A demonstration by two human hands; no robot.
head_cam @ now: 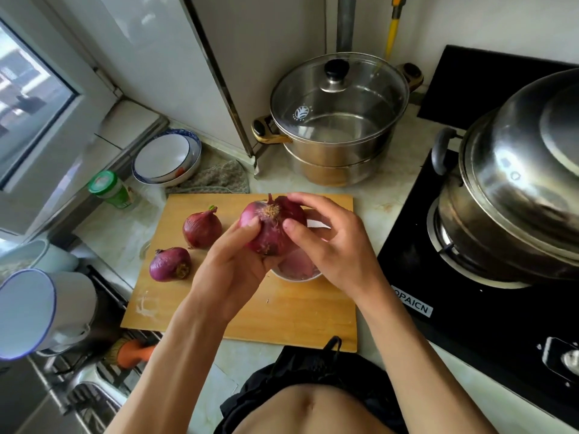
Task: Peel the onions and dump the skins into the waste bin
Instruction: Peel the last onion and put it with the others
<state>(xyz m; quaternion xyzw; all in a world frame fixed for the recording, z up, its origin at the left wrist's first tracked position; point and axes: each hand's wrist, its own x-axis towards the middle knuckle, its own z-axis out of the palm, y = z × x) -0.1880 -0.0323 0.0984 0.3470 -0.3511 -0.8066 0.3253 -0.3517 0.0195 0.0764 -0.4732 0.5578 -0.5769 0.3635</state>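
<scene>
I hold a red onion above the wooden cutting board, root end facing me. My left hand grips it from below and the left. My right hand pinches its skin on the right side with thumb and fingers. Two more unpeeled red onions lie on the board: one at the back left, one nearer the front left. Under my hands sits a white bowl holding pinkish onion pieces, mostly hidden. No waste bin is in view.
A steel pot with glass lid stands behind the board. On the black stove at right sits a large lidded steel pot. Stacked plates and a green-capped jar are at back left; enamel mugs sit by the sink.
</scene>
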